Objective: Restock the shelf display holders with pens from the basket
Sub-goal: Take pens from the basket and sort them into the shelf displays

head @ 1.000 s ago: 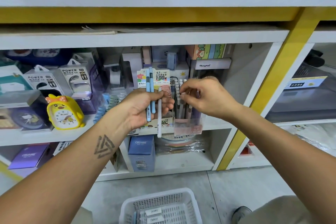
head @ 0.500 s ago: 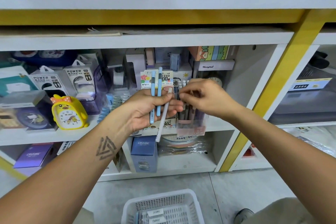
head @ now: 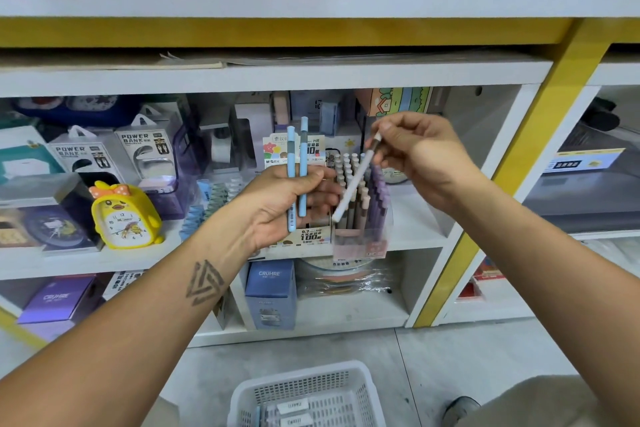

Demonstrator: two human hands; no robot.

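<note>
My left hand (head: 291, 204) grips two light blue pens (head: 297, 177), upright and side by side, their caps rising above my fingers. My right hand (head: 419, 156) pinches the upper end of a white pen (head: 353, 184), which slants down to the left, its lower tip just beside my left fingers. Right behind that pen stands the clear display holder (head: 360, 239) on the shelf (head: 415, 236), packed with upright pens. The white basket (head: 311, 392) sits on the floor, near me and below both hands.
</note>
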